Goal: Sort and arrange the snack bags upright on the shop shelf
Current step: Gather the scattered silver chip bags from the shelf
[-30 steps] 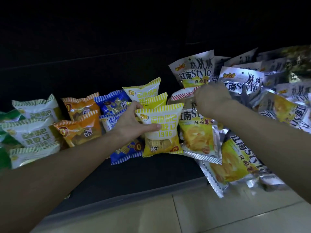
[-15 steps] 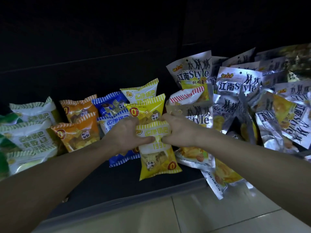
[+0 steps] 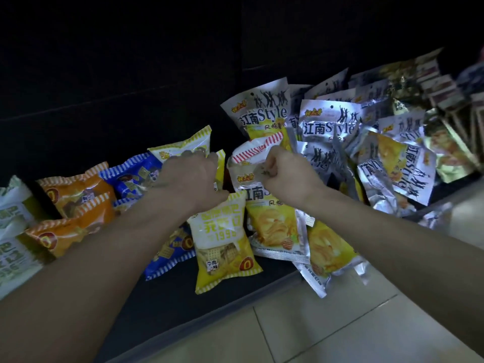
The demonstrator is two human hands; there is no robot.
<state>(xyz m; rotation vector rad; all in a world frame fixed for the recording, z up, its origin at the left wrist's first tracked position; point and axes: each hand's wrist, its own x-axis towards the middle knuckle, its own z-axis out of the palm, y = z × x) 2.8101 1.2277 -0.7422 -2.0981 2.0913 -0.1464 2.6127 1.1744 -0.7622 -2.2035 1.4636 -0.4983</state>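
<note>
Yellow snack bag (image 3: 222,242), marked "1996", lies flat at the front of the dark shelf (image 3: 167,305). Left hand (image 3: 190,179), just above it, fingers curled into yellow bags behind. Right hand (image 3: 284,174), upper right of it, pinches a silver "江南Style" crisp bag (image 3: 264,203).

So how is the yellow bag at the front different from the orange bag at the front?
The yellow bag has a big white patch with writing; the orange bag is orange nearly all over. The yellow bag stands nearly upright, with the left hand at its top, while the orange bag leans sideways and no hand touches it. Both have striped edges and a round red mark.
</note>
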